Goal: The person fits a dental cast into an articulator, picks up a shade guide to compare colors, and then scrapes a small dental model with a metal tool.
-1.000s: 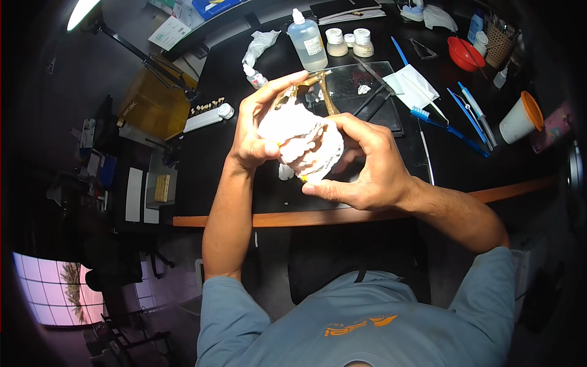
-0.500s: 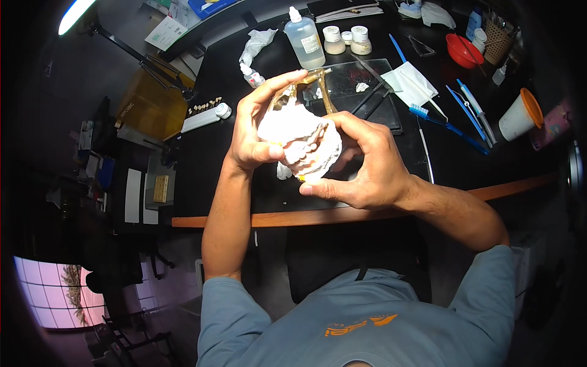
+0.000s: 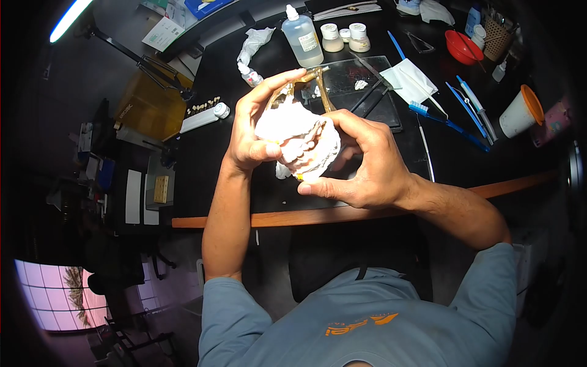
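A white plaster dental model [image 3: 292, 127], mounted on a brass-coloured articulator [image 3: 324, 92], is held up above the desk between both hands. My left hand [image 3: 249, 131] grips its left side, thumb on the plaster and fingers reaching up along the metal frame. My right hand [image 3: 370, 162] closes around the right side, with the thumb at the lower edge and the index finger at the upper right. Tooth shapes show on the side facing me, though bright light washes out detail. The fingers behind the model are partly hidden.
Behind the hands stand a clear squeeze bottle [image 3: 302, 40] and several small jars [image 3: 332, 38]. To the right lie a blue toothbrush [image 3: 446, 125], a white tissue [image 3: 411, 82], a red bowl [image 3: 461, 49] and a cup with an orange rim [image 3: 520, 113]. A tooth shade guide [image 3: 205, 117] lies left.
Both hands keep their hold on the model, which stays nearly in place. The whole view has shifted very slightly.
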A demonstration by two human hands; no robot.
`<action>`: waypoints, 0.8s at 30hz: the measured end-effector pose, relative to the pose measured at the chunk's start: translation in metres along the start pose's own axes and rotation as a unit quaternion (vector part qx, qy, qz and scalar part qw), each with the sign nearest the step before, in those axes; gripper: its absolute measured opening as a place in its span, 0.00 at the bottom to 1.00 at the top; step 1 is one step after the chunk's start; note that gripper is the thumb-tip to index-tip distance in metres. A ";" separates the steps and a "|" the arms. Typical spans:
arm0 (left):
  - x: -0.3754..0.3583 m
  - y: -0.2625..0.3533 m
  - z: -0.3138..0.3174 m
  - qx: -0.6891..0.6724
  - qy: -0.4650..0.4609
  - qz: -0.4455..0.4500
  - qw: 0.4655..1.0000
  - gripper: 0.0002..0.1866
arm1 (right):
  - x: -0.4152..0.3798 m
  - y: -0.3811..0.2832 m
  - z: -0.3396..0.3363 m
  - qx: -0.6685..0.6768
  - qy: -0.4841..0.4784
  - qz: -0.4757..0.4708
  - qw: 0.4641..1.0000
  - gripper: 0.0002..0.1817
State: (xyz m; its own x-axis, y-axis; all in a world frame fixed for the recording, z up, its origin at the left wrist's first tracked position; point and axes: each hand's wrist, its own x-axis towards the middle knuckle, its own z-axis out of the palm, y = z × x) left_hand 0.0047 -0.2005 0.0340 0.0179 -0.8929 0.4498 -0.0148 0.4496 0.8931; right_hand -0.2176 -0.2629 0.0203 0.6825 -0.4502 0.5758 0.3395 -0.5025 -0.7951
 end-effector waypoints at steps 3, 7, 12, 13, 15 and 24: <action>-0.001 -0.001 -0.002 0.001 -0.001 -0.010 1.000 0.65 | 0.001 0.000 0.000 -0.010 0.006 -0.015 1.000 0.39; 0.000 0.002 -0.001 0.046 -0.007 -0.017 0.999 0.71 | 0.001 -0.001 -0.001 -0.050 0.009 -0.046 0.998 0.39; -0.001 0.001 -0.004 -0.030 -0.023 -0.027 0.999 0.67 | 0.000 0.000 -0.001 -0.060 0.016 -0.062 0.996 0.40; -0.001 0.000 -0.006 -0.028 -0.028 -0.026 0.999 0.67 | 0.000 0.000 -0.001 -0.061 0.018 -0.061 0.996 0.40; -0.001 0.000 -0.009 -0.026 -0.038 -0.028 0.999 0.68 | 0.000 0.001 -0.001 -0.066 0.012 -0.064 0.996 0.41; -0.001 0.002 -0.009 -0.033 -0.043 -0.031 0.998 0.68 | -0.001 -0.002 -0.004 -0.087 -0.005 -0.065 0.994 0.43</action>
State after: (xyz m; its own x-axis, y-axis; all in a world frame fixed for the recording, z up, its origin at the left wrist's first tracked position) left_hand 0.0135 -0.1980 0.0355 -0.0695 -0.9162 0.3947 0.0496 0.3920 0.9186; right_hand -0.2213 -0.2645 0.0219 0.6460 -0.3661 0.6698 0.3094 -0.6766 -0.6682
